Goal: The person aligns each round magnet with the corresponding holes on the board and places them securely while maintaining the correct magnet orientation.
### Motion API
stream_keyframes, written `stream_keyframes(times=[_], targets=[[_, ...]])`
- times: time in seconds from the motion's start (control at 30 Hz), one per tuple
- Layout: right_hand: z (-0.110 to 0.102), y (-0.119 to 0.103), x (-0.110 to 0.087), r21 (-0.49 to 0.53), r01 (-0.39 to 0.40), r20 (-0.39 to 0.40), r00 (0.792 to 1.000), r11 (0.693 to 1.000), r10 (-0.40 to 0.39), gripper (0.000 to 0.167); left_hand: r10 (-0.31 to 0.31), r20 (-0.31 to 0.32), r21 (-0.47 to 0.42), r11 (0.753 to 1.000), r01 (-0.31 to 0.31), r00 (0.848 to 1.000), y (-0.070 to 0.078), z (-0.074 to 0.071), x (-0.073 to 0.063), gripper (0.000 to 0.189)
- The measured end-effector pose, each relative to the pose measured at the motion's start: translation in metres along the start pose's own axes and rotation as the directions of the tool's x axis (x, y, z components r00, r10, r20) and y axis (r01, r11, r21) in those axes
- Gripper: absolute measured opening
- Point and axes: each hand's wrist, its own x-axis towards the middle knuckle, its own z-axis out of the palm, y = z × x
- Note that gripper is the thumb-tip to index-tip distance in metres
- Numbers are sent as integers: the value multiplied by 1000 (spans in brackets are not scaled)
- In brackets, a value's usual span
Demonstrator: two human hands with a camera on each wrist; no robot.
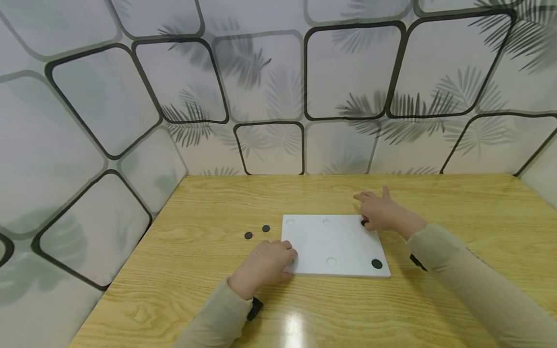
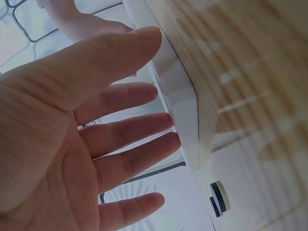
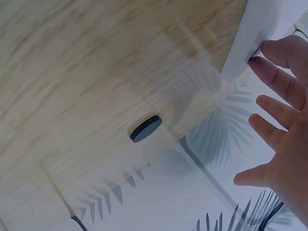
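A white board [image 1: 332,241] with shallow round recesses lies flat on the table. At its far right corner my right hand [image 1: 380,212] pinches a small black disc [image 1: 364,223] between thumb and forefinger, the other fingers spread; the hand partly hides the disc. Another black disc [image 1: 376,264] sits at the board's near right corner. My left hand [image 1: 267,261] rests at the near left corner, its fingers [image 2: 139,122] fairly straight with the tips at the board's edge. In the right wrist view, one black disc [image 3: 146,129] lies on the wood beyond the board.
Two loose black discs, one nearer [image 1: 248,235] and one farther [image 1: 266,228], lie on the wooden table [image 1: 209,280] left of the board. A patterned wall covering [image 1: 270,87] rises along the table's back edge and left side.
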Motion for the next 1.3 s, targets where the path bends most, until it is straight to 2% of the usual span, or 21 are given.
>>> stream_keyframes(times=[0.5,1.3], targets=[[3,3,0,1,18,-31,999,1000,-18,30,5,-4,10,1000,-5,1000,0,0,-1,26],[4,8,-9,15,-16,-77,997,1000,17,27,14,-12,7,1000,-14,1000,0,0,-2,26]])
